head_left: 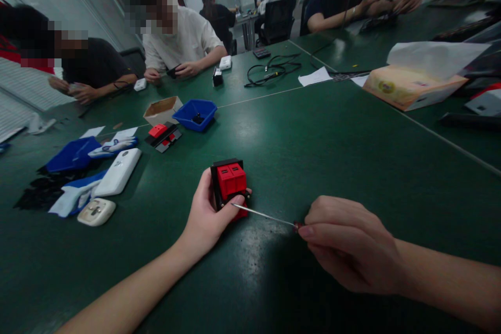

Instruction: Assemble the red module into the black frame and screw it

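Observation:
My left hand grips a black-framed device with red blocks near the middle of the green table. The thumb presses along its lower side. In my right hand is a screwdriver, its handle mostly hidden inside the closed fingers. The thin metal shaft points left, and its tip is at my left thumb, by the lower part of the device. Whether the tip touches the thumb or a part of the device cannot be made out.
Left of the device lie another red and black part, a blue bin, a cardboard box, gloves, a white case and a white adapter. Tissues stand at the right. People sit across the table.

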The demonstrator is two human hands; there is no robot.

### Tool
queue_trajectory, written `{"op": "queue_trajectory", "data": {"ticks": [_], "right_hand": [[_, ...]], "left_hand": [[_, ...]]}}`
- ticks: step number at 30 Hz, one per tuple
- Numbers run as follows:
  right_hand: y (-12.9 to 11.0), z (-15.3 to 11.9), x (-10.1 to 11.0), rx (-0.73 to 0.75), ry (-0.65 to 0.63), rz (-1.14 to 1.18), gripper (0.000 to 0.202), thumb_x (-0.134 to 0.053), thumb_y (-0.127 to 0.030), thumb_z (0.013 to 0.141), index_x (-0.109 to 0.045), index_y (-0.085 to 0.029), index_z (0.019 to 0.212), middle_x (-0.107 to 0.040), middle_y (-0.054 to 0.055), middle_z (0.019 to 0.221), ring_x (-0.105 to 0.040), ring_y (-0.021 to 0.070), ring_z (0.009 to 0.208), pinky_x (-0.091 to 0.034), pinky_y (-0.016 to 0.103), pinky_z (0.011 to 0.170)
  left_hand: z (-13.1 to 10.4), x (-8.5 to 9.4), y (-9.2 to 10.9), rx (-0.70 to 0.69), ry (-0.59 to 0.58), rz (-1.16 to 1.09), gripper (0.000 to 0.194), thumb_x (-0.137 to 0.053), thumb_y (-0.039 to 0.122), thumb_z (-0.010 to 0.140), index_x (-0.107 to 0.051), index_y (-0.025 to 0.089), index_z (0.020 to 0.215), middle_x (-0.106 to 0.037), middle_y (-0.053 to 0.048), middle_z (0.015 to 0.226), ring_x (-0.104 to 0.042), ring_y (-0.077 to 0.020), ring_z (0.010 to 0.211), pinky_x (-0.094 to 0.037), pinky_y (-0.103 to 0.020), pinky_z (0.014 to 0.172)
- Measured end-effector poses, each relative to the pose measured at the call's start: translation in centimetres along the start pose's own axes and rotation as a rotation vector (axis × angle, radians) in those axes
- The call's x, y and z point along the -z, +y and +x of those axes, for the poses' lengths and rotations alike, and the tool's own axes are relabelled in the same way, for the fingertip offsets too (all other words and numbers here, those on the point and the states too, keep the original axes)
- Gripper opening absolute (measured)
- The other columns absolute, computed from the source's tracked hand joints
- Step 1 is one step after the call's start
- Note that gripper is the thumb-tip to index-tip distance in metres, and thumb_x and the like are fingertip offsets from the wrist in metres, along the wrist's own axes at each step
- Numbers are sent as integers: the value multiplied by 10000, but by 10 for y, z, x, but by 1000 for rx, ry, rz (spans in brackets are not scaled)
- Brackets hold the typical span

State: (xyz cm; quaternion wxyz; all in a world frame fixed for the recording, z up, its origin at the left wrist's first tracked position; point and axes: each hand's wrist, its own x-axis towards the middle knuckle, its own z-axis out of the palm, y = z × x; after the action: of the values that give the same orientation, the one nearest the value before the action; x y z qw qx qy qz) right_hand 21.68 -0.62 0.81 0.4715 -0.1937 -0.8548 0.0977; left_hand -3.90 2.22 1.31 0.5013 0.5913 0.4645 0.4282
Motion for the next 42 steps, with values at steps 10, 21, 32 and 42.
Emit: {"op": "queue_trajectory", "data": {"ticks": [10, 21, 32, 42], "right_hand": [[-2, 1, -4, 60, -55, -162, 215, -414, -103, 1035, -555, -139, 1193, -736, 71, 894, -633, 153, 691, -504, 296, 628], [-2, -2, -8, 88, -63, -186, 214, -448, -102, 1035, -597, -113, 1188, -728, 66, 880, -613, 162, 676, -460, 312, 608], [-37, -4, -21, -783, -328, 343, 312, -338, -381, 1110, -521, -178, 1260, -632, -40, 629, -536, 115, 483, -359, 230, 469], [-60, -3, -30, -1456, -419, 1483, 611, -483, -772, 951, -585, -170, 974, -403, -93, 598, -242, 42, 426, -168, 190, 414]], "left_hand": [[-2, -3, -1, -69, 170, 116, 609, -807, 423, 812, -501, 178, 1277, -680, -143, 1250, -695, -325, 1169, -533, -508, 1062], [-3, -3, -1, -80, 173, 160, 592, -806, 399, 813, -504, 179, 1272, -676, -142, 1264, -682, -328, 1200, -525, -514, 1085], [-3, -1, -7, -150, 255, 246, 635, -789, 366, 846, -460, 198, 1363, -647, -126, 1304, -684, -293, 1186, -538, -481, 1076], [-5, 1, -14, -282, 221, 369, 640, -816, 341, 820, -489, 229, 1358, -663, -83, 1248, -684, -255, 1116, -557, -434, 1022]]}}
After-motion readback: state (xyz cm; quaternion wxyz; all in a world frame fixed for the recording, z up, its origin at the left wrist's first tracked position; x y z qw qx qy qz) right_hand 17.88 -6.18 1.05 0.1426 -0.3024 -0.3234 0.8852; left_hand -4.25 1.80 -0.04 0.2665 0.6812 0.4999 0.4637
